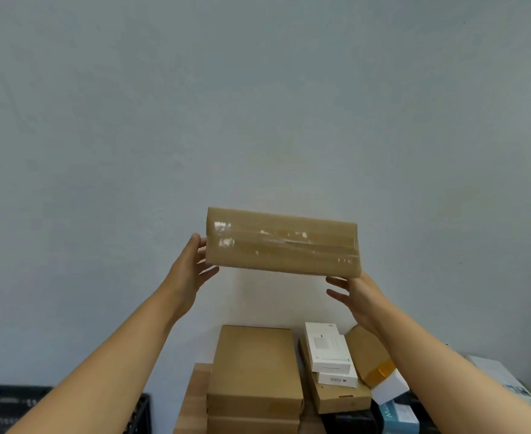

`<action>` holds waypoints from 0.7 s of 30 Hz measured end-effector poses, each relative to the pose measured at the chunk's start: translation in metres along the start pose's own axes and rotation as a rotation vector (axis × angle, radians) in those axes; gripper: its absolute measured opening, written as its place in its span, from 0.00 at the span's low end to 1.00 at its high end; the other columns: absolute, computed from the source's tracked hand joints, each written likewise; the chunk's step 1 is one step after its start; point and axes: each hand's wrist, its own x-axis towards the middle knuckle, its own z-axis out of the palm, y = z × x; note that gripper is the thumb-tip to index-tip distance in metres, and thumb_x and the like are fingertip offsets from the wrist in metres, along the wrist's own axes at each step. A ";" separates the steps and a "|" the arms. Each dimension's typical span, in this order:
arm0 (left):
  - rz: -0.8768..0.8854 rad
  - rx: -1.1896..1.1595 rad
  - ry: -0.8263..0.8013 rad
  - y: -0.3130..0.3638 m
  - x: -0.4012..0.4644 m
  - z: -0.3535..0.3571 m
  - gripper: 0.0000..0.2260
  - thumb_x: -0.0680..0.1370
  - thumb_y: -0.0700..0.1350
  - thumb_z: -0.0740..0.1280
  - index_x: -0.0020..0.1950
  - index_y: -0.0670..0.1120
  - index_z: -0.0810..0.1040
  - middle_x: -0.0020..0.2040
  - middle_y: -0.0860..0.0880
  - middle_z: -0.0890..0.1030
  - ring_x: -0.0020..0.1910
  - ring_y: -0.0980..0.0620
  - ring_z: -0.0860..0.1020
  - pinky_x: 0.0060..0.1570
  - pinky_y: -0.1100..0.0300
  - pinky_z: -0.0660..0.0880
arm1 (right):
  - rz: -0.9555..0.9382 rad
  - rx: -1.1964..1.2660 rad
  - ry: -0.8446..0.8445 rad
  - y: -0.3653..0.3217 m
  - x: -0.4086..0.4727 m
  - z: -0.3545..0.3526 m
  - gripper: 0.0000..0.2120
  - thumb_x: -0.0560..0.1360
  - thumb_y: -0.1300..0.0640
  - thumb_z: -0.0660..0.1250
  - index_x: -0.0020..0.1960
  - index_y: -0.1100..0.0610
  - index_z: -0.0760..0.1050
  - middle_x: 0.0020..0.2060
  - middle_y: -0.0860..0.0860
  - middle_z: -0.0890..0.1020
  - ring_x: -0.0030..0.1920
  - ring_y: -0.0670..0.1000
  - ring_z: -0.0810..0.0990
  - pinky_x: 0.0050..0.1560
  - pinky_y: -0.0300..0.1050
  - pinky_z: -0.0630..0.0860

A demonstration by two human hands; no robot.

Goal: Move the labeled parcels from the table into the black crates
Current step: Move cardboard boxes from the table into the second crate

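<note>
A long brown cardboard parcel (pixel 281 242), sealed with clear tape, is held up in front of the pale wall. My left hand (pixel 189 270) grips its left end, thumb on top and fingers underneath. My right hand (pixel 356 296) supports its lower right corner from below with fingers spread; the grip there is partly hidden. No label shows on the side facing me. A black crate (pixel 139 411) sits at the bottom left, its inside mostly out of view.
Below, a wooden table (pixel 195 399) holds a stack of brown boxes (pixel 255 374), two white boxes (pixel 330 349) on a flat brown box, a tilted brown box (pixel 367 352) with orange tape, and a blue-and-white box (pixel 399 416).
</note>
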 end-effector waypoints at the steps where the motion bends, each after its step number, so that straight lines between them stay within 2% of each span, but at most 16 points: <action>1: -0.020 0.010 -0.031 0.000 0.001 -0.002 0.25 0.81 0.60 0.48 0.64 0.47 0.75 0.62 0.44 0.78 0.61 0.47 0.76 0.65 0.49 0.70 | -0.009 -0.022 -0.035 0.000 -0.001 -0.002 0.11 0.80 0.54 0.61 0.62 0.51 0.74 0.55 0.51 0.80 0.57 0.52 0.78 0.58 0.50 0.76; 4: -0.068 0.035 -0.048 0.001 0.001 -0.006 0.28 0.79 0.64 0.50 0.59 0.44 0.76 0.57 0.42 0.79 0.57 0.45 0.77 0.60 0.49 0.72 | 0.005 -0.077 -0.034 -0.001 -0.005 -0.003 0.10 0.78 0.56 0.65 0.59 0.52 0.76 0.51 0.54 0.83 0.50 0.53 0.81 0.48 0.47 0.79; 7: -0.086 0.110 -0.060 0.002 -0.001 -0.006 0.30 0.75 0.66 0.58 0.63 0.43 0.72 0.58 0.45 0.78 0.57 0.48 0.76 0.51 0.53 0.73 | 0.044 -0.023 -0.024 -0.003 -0.006 0.000 0.10 0.80 0.51 0.60 0.57 0.54 0.76 0.49 0.53 0.83 0.48 0.53 0.80 0.48 0.46 0.76; 10: -0.097 0.127 -0.072 0.003 -0.004 -0.004 0.23 0.74 0.55 0.67 0.64 0.47 0.68 0.60 0.47 0.76 0.59 0.49 0.75 0.47 0.55 0.74 | 0.084 -0.005 -0.019 -0.004 -0.006 0.003 0.15 0.80 0.45 0.58 0.56 0.54 0.75 0.50 0.55 0.81 0.49 0.55 0.79 0.51 0.51 0.76; 12: -0.087 0.117 -0.070 0.001 -0.004 -0.004 0.25 0.68 0.51 0.68 0.63 0.48 0.67 0.60 0.49 0.77 0.57 0.50 0.76 0.45 0.56 0.74 | 0.081 -0.013 -0.023 -0.002 -0.004 0.002 0.15 0.80 0.45 0.58 0.59 0.52 0.73 0.53 0.54 0.80 0.53 0.55 0.79 0.56 0.55 0.76; 15: -0.046 0.099 -0.066 0.001 -0.006 -0.004 0.25 0.66 0.47 0.67 0.62 0.50 0.68 0.60 0.52 0.78 0.54 0.54 0.77 0.44 0.58 0.73 | 0.080 -0.023 -0.062 0.001 -0.002 -0.001 0.19 0.77 0.49 0.64 0.66 0.52 0.69 0.53 0.52 0.80 0.52 0.53 0.80 0.51 0.51 0.78; 18: -0.014 0.119 -0.096 0.002 -0.006 -0.006 0.23 0.71 0.42 0.68 0.64 0.53 0.69 0.61 0.54 0.78 0.55 0.54 0.78 0.47 0.59 0.73 | 0.148 0.048 -0.091 0.003 0.002 -0.004 0.26 0.73 0.54 0.70 0.69 0.54 0.66 0.55 0.54 0.80 0.52 0.54 0.80 0.48 0.51 0.78; 21: 0.016 0.145 -0.158 0.000 -0.006 -0.007 0.27 0.74 0.36 0.68 0.70 0.53 0.66 0.63 0.54 0.77 0.61 0.53 0.76 0.52 0.60 0.75 | 0.173 0.198 -0.076 0.005 0.008 -0.005 0.40 0.65 0.57 0.75 0.73 0.55 0.62 0.59 0.57 0.79 0.55 0.57 0.80 0.48 0.54 0.79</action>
